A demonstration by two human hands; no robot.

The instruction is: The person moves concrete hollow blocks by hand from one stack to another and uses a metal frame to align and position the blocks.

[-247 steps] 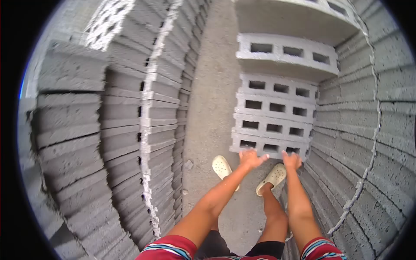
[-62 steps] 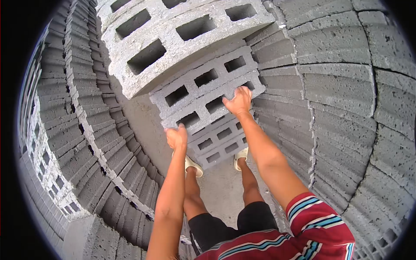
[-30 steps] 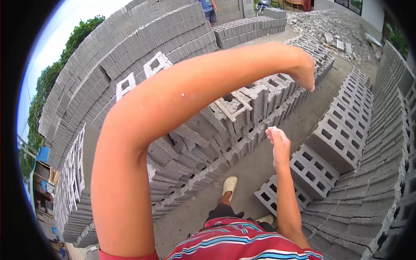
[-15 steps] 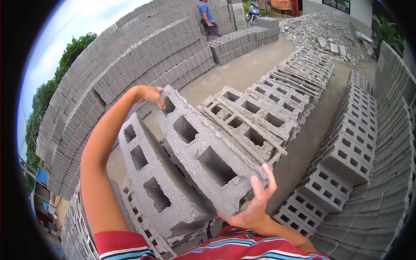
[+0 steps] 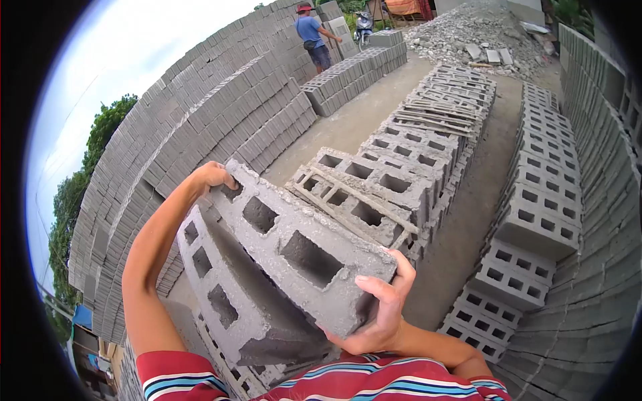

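Note:
A grey hollow concrete block point(image 5: 287, 234) with three square holes is tilted between my hands. At its far upper end, my left hand point(image 5: 212, 178) grips the edge, fingers at the end hole. My right hand point(image 5: 381, 307) holds the near lower end, thumb on the top face and fingers round the underside and corner. Close along its left side stands a second concrete block point(image 5: 224, 281), also with three holes; I cannot tell whether the two touch. Just beyond the held block, a thin slatted frame point(image 5: 348, 197) lies on top of more blocks.
A row of blocks point(image 5: 414, 147) runs away ahead, with thin frames on it. Tall block stacks point(image 5: 221, 113) rise at left; stepped blocks point(image 5: 535, 220) stand at right. A person in a blue shirt point(image 5: 311, 33) stands by far blocks. Rubble point(image 5: 468, 33) lies beyond.
The held block and both hands sit slightly lower and further left in view, as the whole scene has shifted. The far person now has an arm stretched toward the blocks.

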